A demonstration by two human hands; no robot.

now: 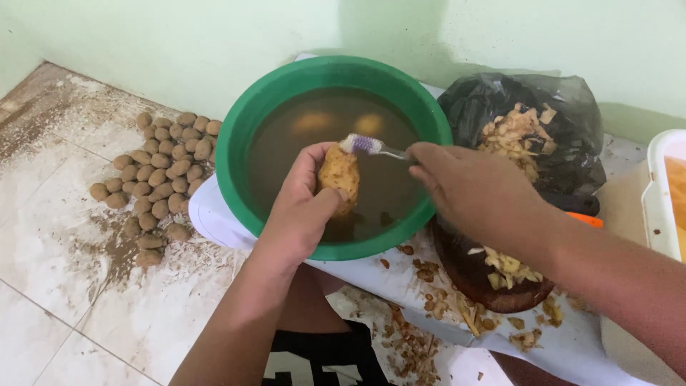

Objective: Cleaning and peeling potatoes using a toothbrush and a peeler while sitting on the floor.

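My left hand (300, 204) grips a wet potato (339, 174) over a green basin (243, 121) of murky brown water. My right hand (475, 189) holds a toothbrush (368, 146) by its handle, the bristle head resting against the top of the potato. Two more potatoes (341, 121) show faintly under the water at the far side of the basin.
A pile of several dirty potatoes (161, 175) lies on the tiled floor at the left, with soil scattered around. A black plastic bag (532, 132) holds peelings at the right. A dark round board (475, 279) with peel scraps and a white tray (661, 193) sit at the right.
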